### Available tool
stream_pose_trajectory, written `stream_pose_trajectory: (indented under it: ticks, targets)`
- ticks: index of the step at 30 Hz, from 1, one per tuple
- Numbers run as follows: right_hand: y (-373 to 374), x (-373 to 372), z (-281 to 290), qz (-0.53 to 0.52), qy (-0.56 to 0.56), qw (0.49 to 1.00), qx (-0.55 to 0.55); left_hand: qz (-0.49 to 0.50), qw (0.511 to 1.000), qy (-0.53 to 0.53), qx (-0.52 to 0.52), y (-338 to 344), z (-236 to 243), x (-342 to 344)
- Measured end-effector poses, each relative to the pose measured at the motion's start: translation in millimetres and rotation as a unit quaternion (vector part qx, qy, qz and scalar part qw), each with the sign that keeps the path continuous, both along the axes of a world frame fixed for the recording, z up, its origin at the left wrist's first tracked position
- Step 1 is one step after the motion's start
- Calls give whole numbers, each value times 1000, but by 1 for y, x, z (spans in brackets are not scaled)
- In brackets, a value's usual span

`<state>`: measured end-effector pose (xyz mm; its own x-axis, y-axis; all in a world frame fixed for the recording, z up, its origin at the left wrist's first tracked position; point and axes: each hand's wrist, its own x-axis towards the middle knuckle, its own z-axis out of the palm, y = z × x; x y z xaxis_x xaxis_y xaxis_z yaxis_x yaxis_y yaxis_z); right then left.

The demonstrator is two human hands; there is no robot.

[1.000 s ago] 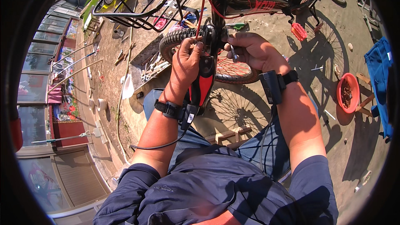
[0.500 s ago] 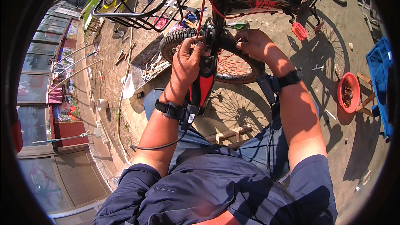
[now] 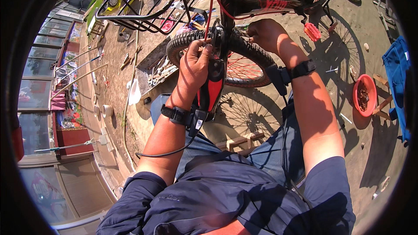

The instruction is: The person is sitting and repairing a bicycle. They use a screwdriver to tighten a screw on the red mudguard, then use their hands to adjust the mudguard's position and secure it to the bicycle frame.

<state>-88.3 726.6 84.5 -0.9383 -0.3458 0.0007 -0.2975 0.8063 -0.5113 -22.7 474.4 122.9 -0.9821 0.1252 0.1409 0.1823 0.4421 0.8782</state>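
Note:
A black and red bicycle stands before me, its front wheel's knobbly tire (image 3: 185, 39) and black fork (image 3: 225, 24) between my hands. My left hand (image 3: 194, 64) is closed at the brake left of the fork, thumb and forefinger pinching the lower end of a red brake cable (image 3: 210, 11). Right of the fork, just over the tire, my right hand (image 3: 269, 35) is closed with bent fingers; what its fingertips hold, if anything, is hidden. A red and black fender (image 3: 212, 90) hangs under the left hand. Both wrists wear black straps with cabled units.
A black wire basket (image 3: 150, 15) juts out at the upper left. Beyond the tire lies a metal tray (image 3: 152, 67) of tools and parts. To the right stand a red-orange bowl (image 3: 363, 95) with small brown bits and a blue folding seat (image 3: 397, 78). A wooden frame (image 3: 239, 141) lies between my legs.
My right hand has shifted slightly up and away from me over the tire, its fingers curling more. My left hand keeps its place at the brake.

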Motion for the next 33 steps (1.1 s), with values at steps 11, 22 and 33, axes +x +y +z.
stream_pose_trajectory:
  ticks: [11, 22, 33]
  targets:
    - [-12, 24, 37, -53, 227, 958, 169, 0, 1000, 14, -20, -4, -2, -1]
    - [-5, 33, 23, -46, -55, 988, -139, -1, 1000, -6, 1, -3, -3, -2]
    - [33, 50, 0, -9, -456, 703, -545, 6, 1000, -14, -12, 0, 3, 4]
